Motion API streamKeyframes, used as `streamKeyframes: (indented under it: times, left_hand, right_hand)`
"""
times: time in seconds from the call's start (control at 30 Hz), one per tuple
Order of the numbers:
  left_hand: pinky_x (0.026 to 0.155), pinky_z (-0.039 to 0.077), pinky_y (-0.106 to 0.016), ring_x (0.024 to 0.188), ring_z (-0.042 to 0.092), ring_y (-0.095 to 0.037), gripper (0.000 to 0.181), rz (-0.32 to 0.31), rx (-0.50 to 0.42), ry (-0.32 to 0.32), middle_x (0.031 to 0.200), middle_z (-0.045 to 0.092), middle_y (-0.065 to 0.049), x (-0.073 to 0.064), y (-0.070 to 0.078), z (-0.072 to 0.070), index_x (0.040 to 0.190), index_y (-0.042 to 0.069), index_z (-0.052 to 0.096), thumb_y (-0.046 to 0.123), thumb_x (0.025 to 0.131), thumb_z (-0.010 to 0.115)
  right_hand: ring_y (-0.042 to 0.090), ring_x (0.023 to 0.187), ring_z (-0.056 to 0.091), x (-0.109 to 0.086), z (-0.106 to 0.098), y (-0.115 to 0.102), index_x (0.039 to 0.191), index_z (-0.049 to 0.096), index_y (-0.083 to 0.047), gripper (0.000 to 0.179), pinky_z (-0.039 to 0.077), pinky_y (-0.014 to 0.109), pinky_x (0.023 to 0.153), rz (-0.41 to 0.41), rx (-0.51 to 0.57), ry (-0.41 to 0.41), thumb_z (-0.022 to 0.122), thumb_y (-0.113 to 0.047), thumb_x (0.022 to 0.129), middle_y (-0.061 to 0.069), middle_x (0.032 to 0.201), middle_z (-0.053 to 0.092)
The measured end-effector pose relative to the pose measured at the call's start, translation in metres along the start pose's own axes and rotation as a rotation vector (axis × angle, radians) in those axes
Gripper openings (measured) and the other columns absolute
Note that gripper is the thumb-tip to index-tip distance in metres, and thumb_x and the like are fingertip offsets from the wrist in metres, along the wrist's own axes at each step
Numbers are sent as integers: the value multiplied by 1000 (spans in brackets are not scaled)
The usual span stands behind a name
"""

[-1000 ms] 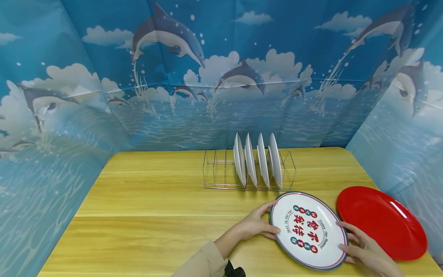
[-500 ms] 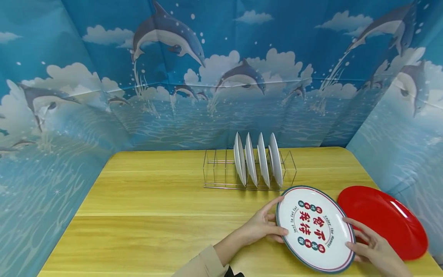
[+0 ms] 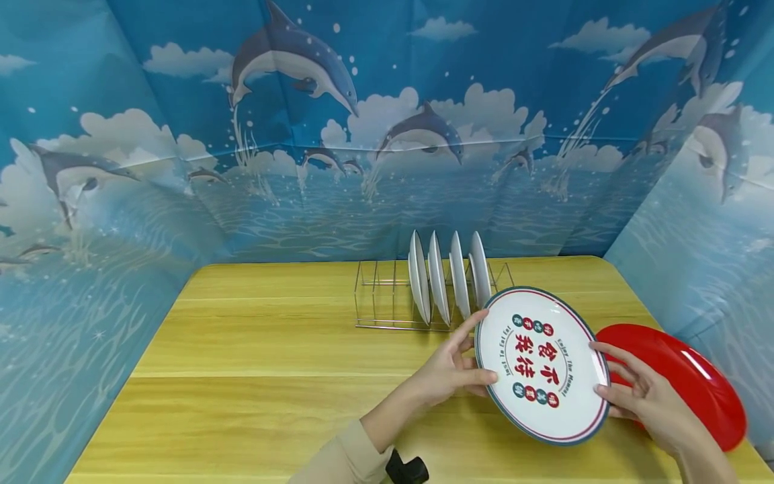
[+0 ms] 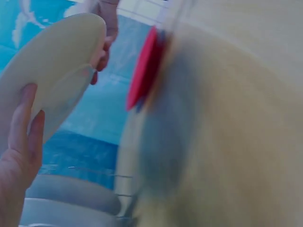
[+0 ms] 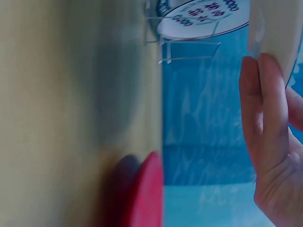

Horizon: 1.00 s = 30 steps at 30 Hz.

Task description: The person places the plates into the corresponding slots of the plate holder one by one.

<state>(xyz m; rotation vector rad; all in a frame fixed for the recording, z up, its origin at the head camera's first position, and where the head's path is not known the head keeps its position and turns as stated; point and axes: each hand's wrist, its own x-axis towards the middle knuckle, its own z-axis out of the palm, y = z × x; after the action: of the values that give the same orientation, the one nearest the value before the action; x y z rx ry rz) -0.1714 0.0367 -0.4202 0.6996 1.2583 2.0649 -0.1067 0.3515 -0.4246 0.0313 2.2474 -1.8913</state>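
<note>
A white plate (image 3: 544, 417) with a dark green and red rim and red lettering is held up between both hands, tilted toward the head camera. At its left edge my left hand (image 3: 444, 373) grips the rim, thumb on the face and fingers behind. My right hand (image 3: 647, 396) pinches the opposite edge the same way. From the left wrist view, the plate's plain underside (image 4: 57, 61) shows with left fingers (image 4: 20, 125) against it. In the right wrist view, right fingers (image 5: 272, 104) press the back of the plate. The plate's upper left edge overlaps the wire rack (image 3: 387, 328) in the head view.
Several white plates (image 3: 418, 279) stand upright in the rack's right part; its left slots show bare wire. A large red oval platter (image 3: 695, 383) lies at the right, partly behind my right hand. The wooden table (image 3: 242, 376) meets a dolphin-printed curtain (image 3: 290, 215) at the back.
Both hands have raised the plate off the table area, first slightly right, then up and back toward the rack. It now overlaps the rack's lower right corner. The rack and platter have not moved.
</note>
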Motion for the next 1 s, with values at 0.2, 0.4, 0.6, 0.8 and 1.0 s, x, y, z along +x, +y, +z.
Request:
streamKeyframes:
  times: [0.2,0.4,0.6,0.8,1.0]
  left_hand:
    - [68,56,-38,95,59,-17,85,59,17,17,127,41,-11,-4,33,-8,143,38,24,-8,81,60]
    - [66,57,-34,98,57,-19,85,130,28,58,130,37,-14,-10,62,-20,143,37,22,5,80,68]
    - [68,56,-35,98,57,-22,87,265,-18,115,127,38,-14,-19,93,-35,144,32,21,7,78,72]
    - [65,57,-33,99,58,-25,90,421,-20,174,135,32,-18,-35,125,-55,145,29,19,11,76,74]
    - [67,57,-34,105,56,-27,86,501,29,258,143,23,-16,-56,152,-72,145,30,17,-3,81,65]
  right_hand:
    - [14,83,64,24,10,-29,138,32,-27,58,57,33,66,-161,14,-82,48,4,91,-10,107,58]
    - [6,97,59,53,15,-50,143,24,-20,56,55,27,73,-320,73,-122,41,3,95,-6,116,54]
    - [5,91,62,85,22,-51,142,26,-16,53,54,22,75,-303,-78,-24,48,-9,95,-6,111,57]
    - [-5,90,55,114,31,-40,143,25,-9,56,52,21,78,-287,-311,-1,50,-19,95,25,124,44]
    - [2,97,57,136,36,-33,143,24,-3,54,52,34,84,-294,-253,-78,47,-19,96,28,126,41]
